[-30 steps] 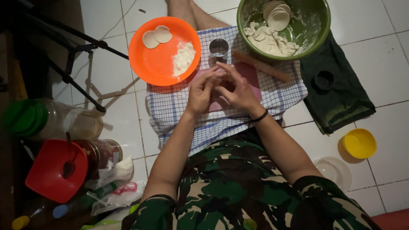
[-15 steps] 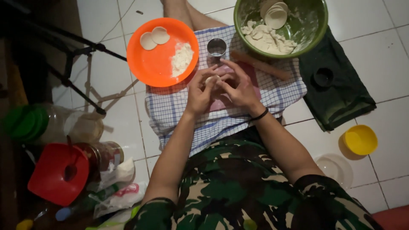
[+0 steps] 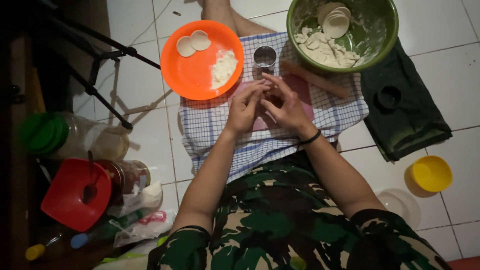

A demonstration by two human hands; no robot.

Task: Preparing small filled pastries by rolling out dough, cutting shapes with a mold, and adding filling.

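My left hand [image 3: 245,107] and my right hand [image 3: 286,106] meet fingertip to fingertip over a pink board [image 3: 304,86] on a blue-checked cloth [image 3: 210,125]. They pinch a small piece of dough between them, mostly hidden by the fingers. Just beyond the fingers stands a round metal cutter [image 3: 265,56]. An orange plate [image 3: 192,75] at the left carries two dough discs [image 3: 192,43] and a pile of white filling [image 3: 223,67]. A green bowl [image 3: 382,35] at the right holds dough scraps [image 3: 325,50] and stacked discs [image 3: 335,22]. A wooden rolling pin [image 3: 315,80] lies by the bowl.
A dark green cloth [image 3: 410,120] with a black lid [image 3: 389,96] lies right of the bowl. A yellow cup [image 3: 430,174] and a clear lid [image 3: 400,205] sit on the white tiles. At left are tripod legs [image 3: 100,75], a green-lidded jar [image 3: 45,135], a red container [image 3: 75,195] and bags.
The hands stay together over the board; the fingers have shifted slightly while working the dough. The view has tilted a little.
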